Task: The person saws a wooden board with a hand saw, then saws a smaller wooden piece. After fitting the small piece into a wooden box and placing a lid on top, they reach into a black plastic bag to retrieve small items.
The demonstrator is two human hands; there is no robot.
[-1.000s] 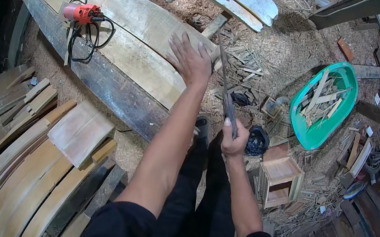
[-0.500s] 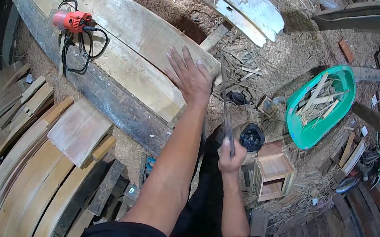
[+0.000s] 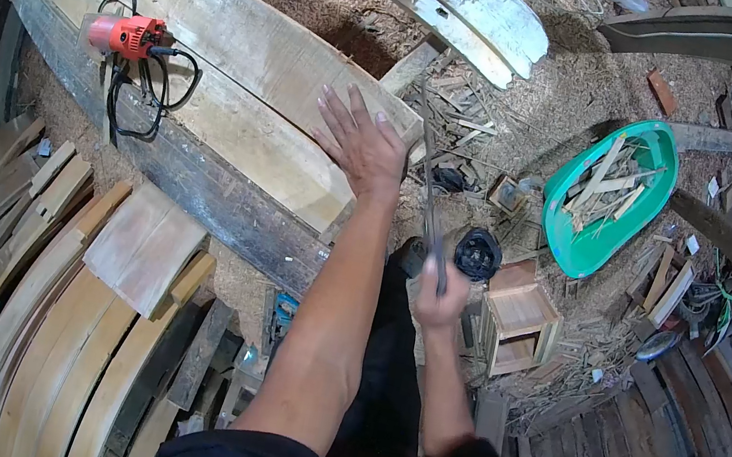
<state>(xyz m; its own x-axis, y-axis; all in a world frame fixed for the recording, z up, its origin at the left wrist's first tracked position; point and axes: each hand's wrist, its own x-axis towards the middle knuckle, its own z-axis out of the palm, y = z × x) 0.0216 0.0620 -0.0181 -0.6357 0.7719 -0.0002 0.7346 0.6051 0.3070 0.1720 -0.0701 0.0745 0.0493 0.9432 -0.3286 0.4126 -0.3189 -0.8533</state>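
Observation:
My left hand (image 3: 365, 152) lies flat with fingers spread on the end of a wide pale plank (image 3: 235, 29), pressing on its surface. To the right, my right hand (image 3: 442, 296) is closed round the grip of a long, thin handsaw (image 3: 433, 206), seen nearly edge-on. Its dark blade runs up from my fist along the plank's end and touches or nearly touches the edge there; the teeth cannot be made out. Beside the plank, a second pale board (image 3: 270, 163) lies on a grey weathered beam (image 3: 188, 183).
A red power tool (image 3: 130, 37) with a coiled black cord sits on the boards at left. A green tub (image 3: 555, 193) of wood scraps, a small wooden box (image 3: 520, 329) and a black bag (image 3: 479, 254) are at right. Cut timber (image 3: 73, 334) is stacked lower left.
My right hand and the handsaw have moved slightly up and left, along the plank's end. My left hand stays pressed on the plank. The whole view has shifted a little.

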